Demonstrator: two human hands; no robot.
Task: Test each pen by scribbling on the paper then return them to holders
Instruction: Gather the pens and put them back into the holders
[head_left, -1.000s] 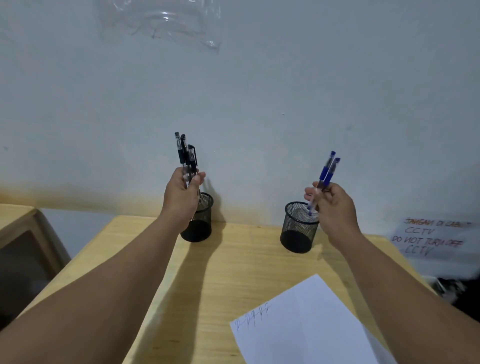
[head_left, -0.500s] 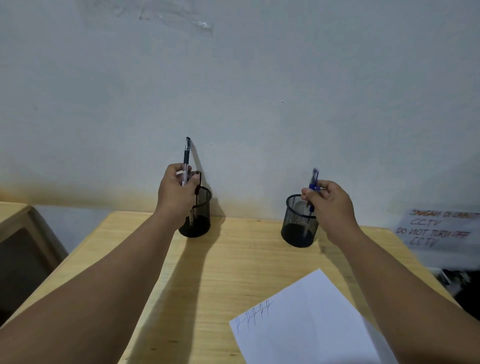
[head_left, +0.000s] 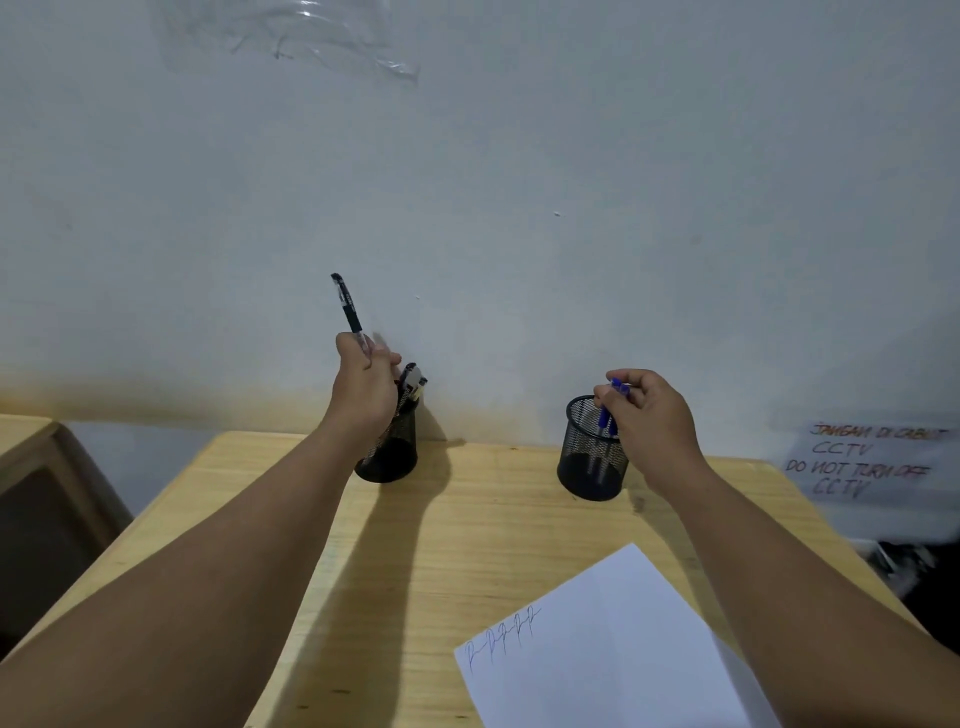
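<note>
My left hand (head_left: 365, 384) grips one black pen (head_left: 346, 306) that points up, just above the left black mesh holder (head_left: 390, 452). Other black pens (head_left: 412, 383) stand in that holder behind my hand. My right hand (head_left: 652, 415) pinches the tops of blue pens (head_left: 607, 420) whose lower ends are down inside the right mesh holder (head_left: 589, 457). A white paper (head_left: 618, 649) with blue scribbles lies at the table's near right.
The wooden table (head_left: 457, 525) stands against a white wall. A handwritten CCTV notice (head_left: 872, 462) hangs at the right. Another piece of wooden furniture (head_left: 31, 467) sits to the left, and dark clutter lies beyond the right edge.
The blue pens have gone down into the right holder with my right hand. Most black pens have dropped into the left holder; my left hand keeps one, raised.
</note>
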